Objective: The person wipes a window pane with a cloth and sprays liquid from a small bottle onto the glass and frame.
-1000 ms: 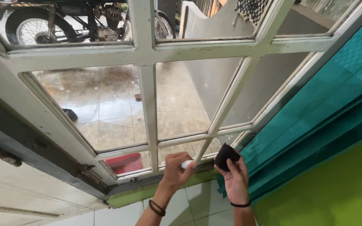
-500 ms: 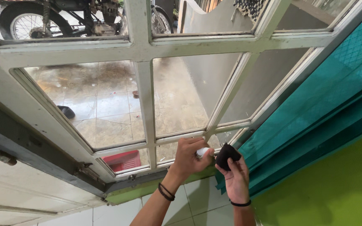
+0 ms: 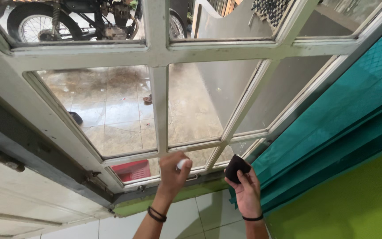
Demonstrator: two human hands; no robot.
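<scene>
A: Look far left first. What do you see?

B: A grey hinge [image 3: 94, 180] on the frame. Through the glass there is a motorcycle [image 3: 74, 20] up top and wet floor tiles [image 3: 111, 110] outside. Low down sits a red tray [image 3: 131, 170].

A: Now your left hand [image 3: 172, 170]. What is it doing?

B: It is closed around a small white thing [image 3: 182, 164]. Only the white tip peeks out, so you cannot tell just what it is. It sits right by the bottom bar of the white window frame [image 3: 159, 102], near the small low pane [image 3: 190, 157].

A: And your right hand [image 3: 244, 190]?

B: It is gripping a black sponge [image 3: 236, 167]. Your fingers curl around it. It is near the corner of the frame, just beside the teal curtain [image 3: 332, 128]. The green wall [image 3: 354, 203] is further right.

A: What could go wrong?

B: I think the white thing could slip, since you hold it by so little. It would drop onto the white floor tiles [image 3: 208, 217] below. If you push hard on the thin glass it might crack. And the sponge could catch the curtain and leave a smear on it.
</scene>
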